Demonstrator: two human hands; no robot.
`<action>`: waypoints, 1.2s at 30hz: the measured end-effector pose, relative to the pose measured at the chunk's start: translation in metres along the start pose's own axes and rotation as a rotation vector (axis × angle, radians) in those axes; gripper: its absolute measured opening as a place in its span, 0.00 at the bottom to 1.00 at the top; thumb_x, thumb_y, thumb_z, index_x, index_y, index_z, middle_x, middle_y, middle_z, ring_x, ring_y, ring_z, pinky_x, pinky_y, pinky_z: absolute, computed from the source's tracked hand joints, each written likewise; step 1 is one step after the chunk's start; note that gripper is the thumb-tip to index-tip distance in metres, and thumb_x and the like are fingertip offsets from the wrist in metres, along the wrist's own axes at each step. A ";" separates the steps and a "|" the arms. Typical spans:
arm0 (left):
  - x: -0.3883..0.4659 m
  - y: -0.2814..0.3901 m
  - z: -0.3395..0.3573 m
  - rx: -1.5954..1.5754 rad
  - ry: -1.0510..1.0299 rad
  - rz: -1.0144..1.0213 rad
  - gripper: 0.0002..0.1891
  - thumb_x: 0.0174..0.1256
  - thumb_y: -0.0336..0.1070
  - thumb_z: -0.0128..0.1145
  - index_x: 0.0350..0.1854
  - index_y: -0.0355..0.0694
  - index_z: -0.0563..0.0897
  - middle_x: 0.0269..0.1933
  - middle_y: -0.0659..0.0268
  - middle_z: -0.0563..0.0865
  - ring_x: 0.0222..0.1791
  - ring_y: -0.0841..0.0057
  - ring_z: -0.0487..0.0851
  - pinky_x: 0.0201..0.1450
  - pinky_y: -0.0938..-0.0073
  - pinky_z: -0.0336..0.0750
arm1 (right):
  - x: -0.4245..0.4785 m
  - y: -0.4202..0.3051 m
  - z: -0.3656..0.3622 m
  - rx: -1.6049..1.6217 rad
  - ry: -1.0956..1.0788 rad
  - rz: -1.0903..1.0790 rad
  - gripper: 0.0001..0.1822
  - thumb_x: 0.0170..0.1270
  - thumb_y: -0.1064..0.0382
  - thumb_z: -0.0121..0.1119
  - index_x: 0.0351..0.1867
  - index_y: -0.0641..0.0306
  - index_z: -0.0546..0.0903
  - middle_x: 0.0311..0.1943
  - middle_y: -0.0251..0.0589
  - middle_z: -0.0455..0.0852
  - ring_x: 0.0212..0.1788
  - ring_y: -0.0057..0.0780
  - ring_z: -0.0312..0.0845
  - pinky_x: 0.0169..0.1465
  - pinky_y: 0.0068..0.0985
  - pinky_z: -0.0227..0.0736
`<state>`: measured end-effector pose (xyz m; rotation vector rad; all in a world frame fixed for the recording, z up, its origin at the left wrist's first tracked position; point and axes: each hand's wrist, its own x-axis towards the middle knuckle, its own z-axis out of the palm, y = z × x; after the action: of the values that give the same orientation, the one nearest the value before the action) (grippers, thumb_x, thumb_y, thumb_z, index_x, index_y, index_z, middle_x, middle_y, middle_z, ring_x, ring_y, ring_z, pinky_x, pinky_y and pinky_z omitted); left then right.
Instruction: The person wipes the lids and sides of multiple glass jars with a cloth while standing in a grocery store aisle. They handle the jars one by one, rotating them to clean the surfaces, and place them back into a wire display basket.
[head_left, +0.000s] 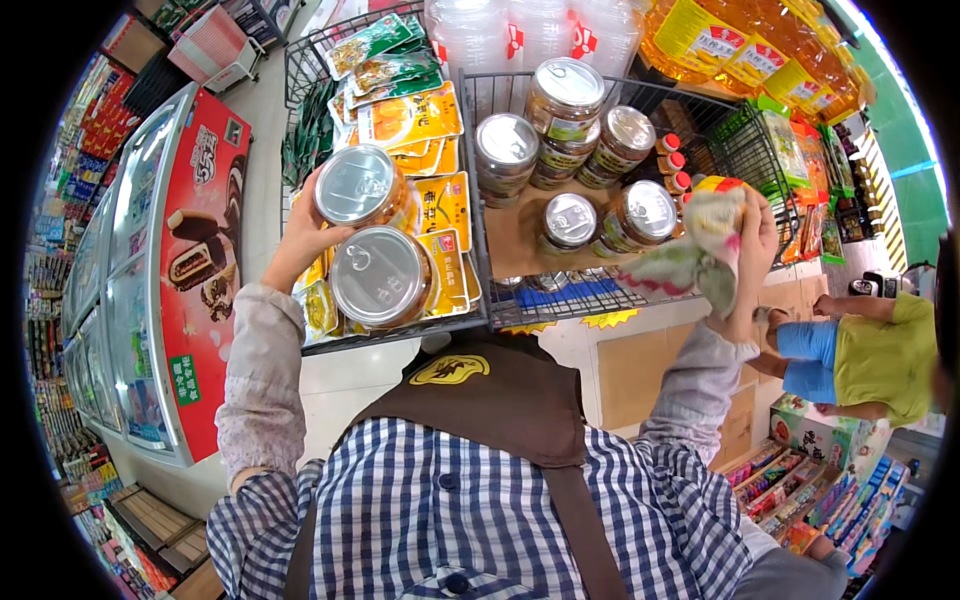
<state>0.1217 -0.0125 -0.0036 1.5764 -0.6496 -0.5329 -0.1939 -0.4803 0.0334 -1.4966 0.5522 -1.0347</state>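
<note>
My left hand (319, 225) grips the side of a clear jar with a pull-ring lid (360, 186). A second lidded jar (381, 276) stands against it, nearer to me. Both rest on yellow food pouches (442, 210) in the left wire basket. In my right hand (759, 232) is a bunched, patterned cloth (709, 240), raised over the right edge of the other basket. That wire basket holds several similar jars (566, 97) on a cardboard sheet (517, 236). Small red-capped bottles (673, 161) stand in a row beside the jars, partly hidden by the cloth.
Green pouches (382, 45) fill the far left basket. Large oil bottles (720, 37) and clear plastic containers (517, 30) stand beyond. A red ice-cream freezer (202, 285) is at left. Another person (862, 352) in a yellow-green shirt stands at right, near flattened cardboard (645, 375) on the floor.
</note>
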 end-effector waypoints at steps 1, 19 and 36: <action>-0.002 0.003 0.002 -0.003 0.010 -0.007 0.54 0.39 0.25 0.75 0.73 0.37 0.57 0.68 0.62 0.70 0.69 0.73 0.67 0.74 0.69 0.58 | 0.000 -0.005 0.015 -0.084 0.098 -0.081 0.12 0.73 0.61 0.54 0.47 0.69 0.81 0.38 0.33 0.84 0.39 0.16 0.78 0.43 0.16 0.74; -0.095 0.082 0.023 0.082 0.453 0.394 0.29 0.66 0.33 0.52 0.68 0.32 0.63 0.58 0.49 0.78 0.58 0.59 0.80 0.64 0.61 0.71 | -0.020 0.117 0.050 -1.140 -0.229 -0.076 0.38 0.59 0.40 0.63 0.66 0.57 0.69 0.69 0.57 0.63 0.69 0.63 0.56 0.69 0.52 0.54; -0.085 0.092 0.183 -0.199 -0.066 0.330 0.25 0.55 0.44 0.71 0.47 0.29 0.81 0.39 0.54 0.88 0.40 0.68 0.88 0.46 0.71 0.80 | 0.035 0.081 0.041 -1.309 -0.303 0.011 0.23 0.67 0.45 0.54 0.52 0.61 0.75 0.45 0.59 0.83 0.48 0.54 0.80 0.47 0.44 0.75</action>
<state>-0.0730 -0.0928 0.0650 1.2380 -0.8611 -0.3900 -0.1249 -0.5041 -0.0307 -2.7008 1.1082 -0.3256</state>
